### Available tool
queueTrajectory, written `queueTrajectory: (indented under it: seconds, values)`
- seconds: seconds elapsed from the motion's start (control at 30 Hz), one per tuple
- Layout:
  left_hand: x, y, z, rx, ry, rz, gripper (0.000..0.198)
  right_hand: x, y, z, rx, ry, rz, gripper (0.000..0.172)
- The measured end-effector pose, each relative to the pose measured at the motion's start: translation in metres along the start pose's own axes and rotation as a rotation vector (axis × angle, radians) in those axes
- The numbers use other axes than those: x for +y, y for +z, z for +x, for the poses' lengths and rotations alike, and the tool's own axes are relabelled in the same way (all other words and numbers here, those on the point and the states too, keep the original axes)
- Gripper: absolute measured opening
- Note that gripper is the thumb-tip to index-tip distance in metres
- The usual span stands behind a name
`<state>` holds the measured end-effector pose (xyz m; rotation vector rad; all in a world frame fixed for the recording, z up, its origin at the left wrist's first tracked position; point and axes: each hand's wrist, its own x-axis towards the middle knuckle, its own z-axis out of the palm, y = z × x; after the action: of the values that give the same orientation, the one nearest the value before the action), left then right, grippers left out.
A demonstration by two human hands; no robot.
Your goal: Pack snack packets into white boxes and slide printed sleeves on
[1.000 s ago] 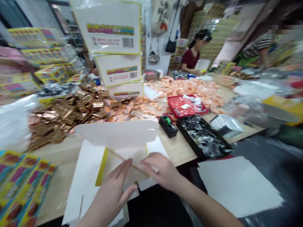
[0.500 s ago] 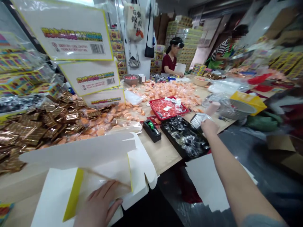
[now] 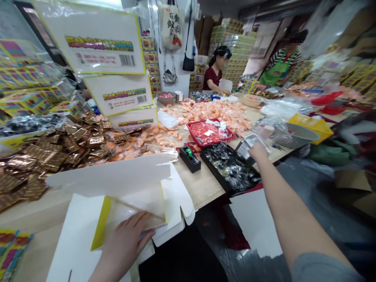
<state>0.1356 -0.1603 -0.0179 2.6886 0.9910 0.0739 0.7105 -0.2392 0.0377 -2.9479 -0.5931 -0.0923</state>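
At the lower left, my left hand point(image 3: 129, 239) lies with its fingers spread inside an opened white box point(image 3: 173, 192) that has yellow edges. Clear plastic film point(image 3: 117, 219) shows beneath and beside those fingers. My right arm stretches forward, and my right hand point(image 3: 259, 152) has its fingers curled at a clear plastic pack point(image 3: 249, 144) of whitish and grey pieces. Beside that pack sits a black tray point(image 3: 230, 168) of dark wrapped items. A black tape dispenser point(image 3: 190, 158) with green tape stands left of the tray.
Printed white boxes point(image 3: 117, 94) are stacked at the back left, behind brown-gold packets point(image 3: 49, 152). A red tray point(image 3: 210, 132) lies before many orange wrapped pieces point(image 3: 217, 111). A grey basket point(image 3: 302, 135) stands right. Two people point(image 3: 213, 76) are behind the table.
The view has shifted slightly, moving the boxes rightward in it. My right hand has turned at the clear pack, which shows wider and flatter. The person in the green apron has turned more forward.
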Motion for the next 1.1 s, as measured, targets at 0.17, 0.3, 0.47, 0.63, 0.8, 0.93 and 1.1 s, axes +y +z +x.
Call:
queueTrajectory:
  seconds: [0.17, 0.3, 0.47, 0.63, 0.8, 0.93, 1.1]
  values:
    - [-0.005, 0.003, 0.0, 0.013, 0.017, -0.023, 0.05, -0.003, -0.015, -0.011, 0.093, 0.006, 0.113, 0.032]
    - [-0.011, -0.002, -0.004, 0.118, 0.076, -0.055, 0.047, -0.006, -0.033, -0.025, 0.251, -0.065, 0.213, 0.032]
    - [0.029, -0.038, -0.006, 0.308, 0.153, -0.288, 0.046, -0.028, -0.047, -0.133, -0.141, -0.56, 0.721, 0.037]
    - [0.077, -0.08, 0.009, 0.046, 0.446, -0.41, 0.045, -0.064, -0.053, -0.253, -0.926, -1.327, 0.871, 0.026]
    - [0.026, -0.089, -0.009, 0.131, 0.389, -0.198, 0.018, -0.042, -0.025, -0.192, -0.271, -0.653, 0.326, 0.025]
    - [-0.017, -0.076, -0.035, 0.116, 0.175, 0.051, 0.035, 0.002, 0.015, -0.131, -0.208, -0.359, 0.073, 0.014]
    - [-0.024, -0.063, -0.031, -0.075, 0.013, -0.004, 0.033, 0.021, 0.04, -0.108, -0.155, -0.343, -0.003, 0.02]
